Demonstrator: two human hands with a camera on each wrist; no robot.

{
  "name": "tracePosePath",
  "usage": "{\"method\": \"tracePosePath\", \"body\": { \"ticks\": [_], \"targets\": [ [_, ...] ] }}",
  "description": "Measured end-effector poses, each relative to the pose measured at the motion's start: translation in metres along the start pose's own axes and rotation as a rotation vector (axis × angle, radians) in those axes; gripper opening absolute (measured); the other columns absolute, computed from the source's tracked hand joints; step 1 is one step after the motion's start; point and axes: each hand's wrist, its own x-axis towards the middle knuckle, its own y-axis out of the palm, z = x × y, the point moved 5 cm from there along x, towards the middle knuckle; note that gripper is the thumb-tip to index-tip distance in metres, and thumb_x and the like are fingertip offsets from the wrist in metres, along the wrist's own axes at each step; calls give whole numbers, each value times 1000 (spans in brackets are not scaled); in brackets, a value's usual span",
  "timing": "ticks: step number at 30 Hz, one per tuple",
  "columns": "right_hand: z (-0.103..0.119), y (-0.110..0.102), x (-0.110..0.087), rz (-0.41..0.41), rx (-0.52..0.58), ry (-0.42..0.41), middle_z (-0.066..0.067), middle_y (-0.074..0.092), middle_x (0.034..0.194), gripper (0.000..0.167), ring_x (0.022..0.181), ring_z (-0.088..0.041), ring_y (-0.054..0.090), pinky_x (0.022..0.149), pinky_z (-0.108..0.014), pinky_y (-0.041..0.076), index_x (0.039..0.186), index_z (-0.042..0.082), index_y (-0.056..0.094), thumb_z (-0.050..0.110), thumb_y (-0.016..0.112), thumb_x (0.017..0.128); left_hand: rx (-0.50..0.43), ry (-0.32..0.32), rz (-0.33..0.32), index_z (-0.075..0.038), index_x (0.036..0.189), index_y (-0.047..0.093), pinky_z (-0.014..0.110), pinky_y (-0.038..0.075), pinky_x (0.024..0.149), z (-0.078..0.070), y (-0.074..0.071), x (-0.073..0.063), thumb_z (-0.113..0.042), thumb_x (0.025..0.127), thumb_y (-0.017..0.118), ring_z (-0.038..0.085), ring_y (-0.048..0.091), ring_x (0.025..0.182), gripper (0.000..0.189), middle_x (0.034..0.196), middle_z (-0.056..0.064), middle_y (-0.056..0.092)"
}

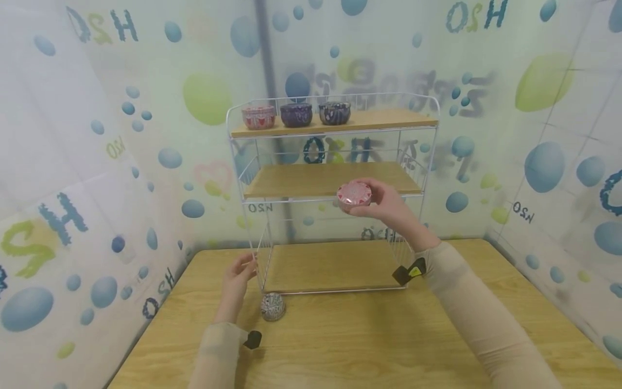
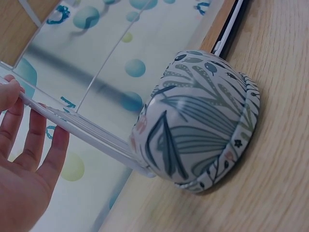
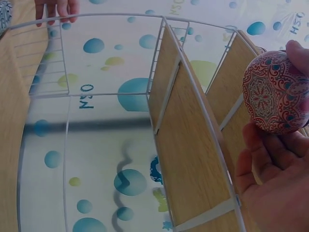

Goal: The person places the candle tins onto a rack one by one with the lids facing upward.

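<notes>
My right hand [image 1: 384,204] grips a round red-and-white patterned tin [image 1: 354,194] between thumb and fingers, in front of the middle shelf board [image 1: 320,178]. In the right wrist view the tin [image 3: 273,93] shows an ornate red, white and blue face. My left hand [image 1: 239,278] pinches the white wire post [image 2: 72,123] at the rack's left side, thumb on one side and fingertips on the other. Beside that hand, a small tin with a grey-green leaf pattern [image 2: 198,121] rests on the table, close to the rack's front left foot.
The three-tier rack has a white wire frame and wooden boards. On its top board [image 1: 389,118] stand a red-and-white tin [image 1: 258,116], a purple tin [image 1: 296,115] and a dark patterned tin [image 1: 335,113]. A wooden table [image 1: 340,340] carries the rack, with patterned curtains [image 1: 170,108] behind.
</notes>
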Motion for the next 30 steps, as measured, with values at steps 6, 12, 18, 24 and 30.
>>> {"method": "tracePosePath", "body": {
  "ticks": [6,12,18,24,30],
  "targets": [
    [12,-7,4,-13,-16,-40,-8,60,118,62,102,-21,57,79,-27,54,135,-2,49,1,75,79,-15,-6,12,1,124,57,27,53,90,1,1,1,-9,96,59,21,58,108,30,120,4,59],
    [21,-14,7,-15,26,-81,-5,61,115,58,102,-20,59,81,-26,54,133,-6,49,-5,72,80,-25,18,10,-1,122,59,31,53,92,-1,2,2,-9,96,59,13,59,103,27,116,-1,61],
    [26,-25,12,-50,1,-30,-6,60,116,59,103,-20,58,81,-25,55,135,-2,48,1,74,82,-10,28,8,0,121,59,27,53,89,-1,2,1,-11,96,60,12,60,102,27,118,2,61],
    [33,-32,16,-84,3,-26,-10,60,117,60,102,-19,59,79,-26,55,136,0,48,5,74,82,-11,8,4,2,123,58,25,53,88,-2,2,-1,-11,96,60,10,60,100,30,117,1,62],
    [38,-40,22,-122,-25,-21,-10,58,120,60,101,-18,59,80,-23,54,136,1,49,4,75,82,-17,11,-9,4,124,56,24,53,87,-2,1,-2,-10,96,60,12,61,101,32,115,-1,63]
  ]
}}
